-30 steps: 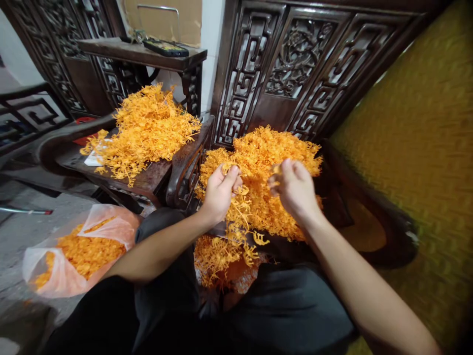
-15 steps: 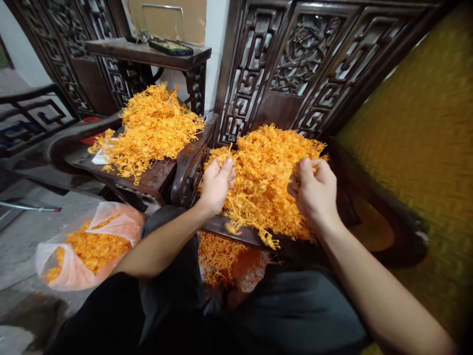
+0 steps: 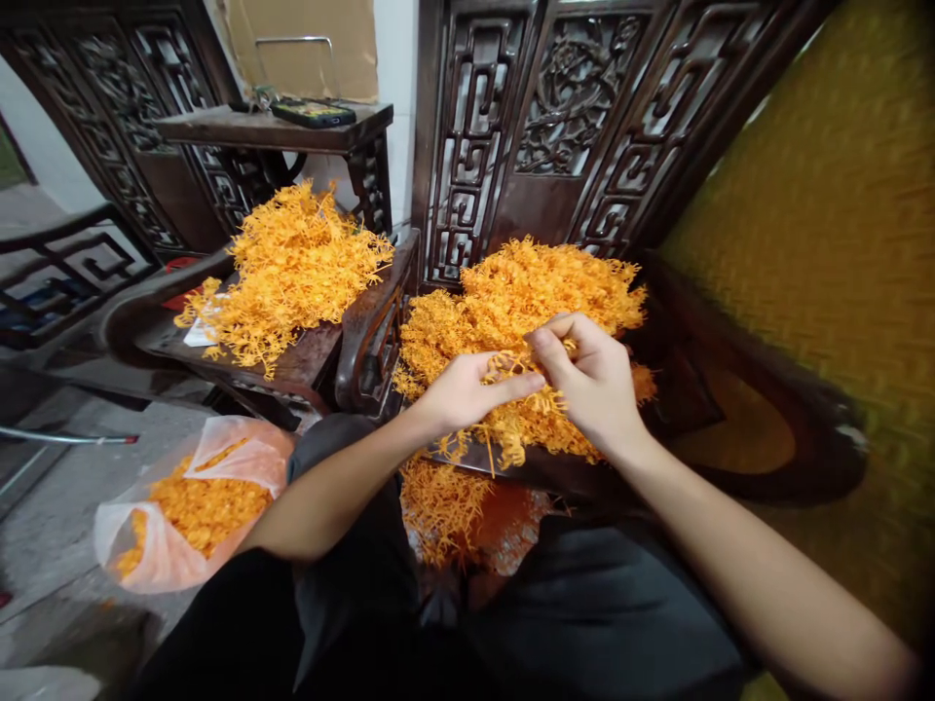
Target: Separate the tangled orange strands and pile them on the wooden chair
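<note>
A large heap of orange, branched, plastic-looking sprigs [image 3: 551, 277] lies on the dark wooden chair before me. Above its front part, my left hand [image 3: 471, 389] is closed round an orange sprig [image 3: 507, 365], thumb pointing right. Close beside it, my right hand [image 3: 591, 380] pinches at the right end of the same orange pieces, fingertips almost meeting the left thumb. Exactly what lies between the right fingertips is partly hidden. Loose branches hang down below the left hand over the seat's front edge.
A second orange heap [image 3: 292, 273] rests on another wooden seat at left. On the floor, a translucent bag [image 3: 157, 555] holds orange pieces. More sprigs [image 3: 442, 506] lie below the seat edge. A phone [image 3: 314, 113] lies on a small table [image 3: 255, 131]. Carved chair backs stand behind.
My hands were apart at either side of the heap; both have come together over its front, the left moving right and the right moving left. The view has shifted slightly.
</note>
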`<state>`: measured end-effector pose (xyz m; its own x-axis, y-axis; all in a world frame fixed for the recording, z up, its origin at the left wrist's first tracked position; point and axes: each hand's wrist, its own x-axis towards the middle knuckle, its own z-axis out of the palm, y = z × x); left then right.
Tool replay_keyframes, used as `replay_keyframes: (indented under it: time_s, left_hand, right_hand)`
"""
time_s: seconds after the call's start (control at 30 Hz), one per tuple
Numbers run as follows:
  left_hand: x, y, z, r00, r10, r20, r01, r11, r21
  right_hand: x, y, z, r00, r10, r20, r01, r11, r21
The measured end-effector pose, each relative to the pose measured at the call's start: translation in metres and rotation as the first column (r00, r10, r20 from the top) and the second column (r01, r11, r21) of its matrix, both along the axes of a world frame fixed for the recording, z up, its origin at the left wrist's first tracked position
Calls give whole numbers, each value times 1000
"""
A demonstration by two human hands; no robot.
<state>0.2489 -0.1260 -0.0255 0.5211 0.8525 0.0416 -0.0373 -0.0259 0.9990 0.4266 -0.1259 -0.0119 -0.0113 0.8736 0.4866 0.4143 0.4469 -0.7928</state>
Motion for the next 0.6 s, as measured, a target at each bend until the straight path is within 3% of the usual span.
replay_keyframes:
  time_s: [0.33, 0.43, 0.5, 0.53, 0.6]
  left_hand:
    - [-1, 3, -9, 994, -84, 64, 94, 980, -173]
    - [-6, 0, -2, 993, -53, 107, 72, 981, -182]
    - [-9, 0, 1, 993, -13, 115, 31, 986, -163]
    - [-9, 1, 0, 993, 13, 114, 4, 988, -155]
    - [-8, 4, -4, 990, 77, 120, -59, 987, -151]
  right_hand:
    - [-3, 4, -7, 995, 97, 10, -97, 995, 28]
    - [20, 26, -9, 966, -79, -245, 85, 996, 13]
    - [35, 36, -8, 849, -199, -489, 218, 976, -19]
    - [39, 37, -7, 824, -213, -524, 229, 973, -37]
    - [37, 30, -5, 902, -137, -409, 107, 990, -95]
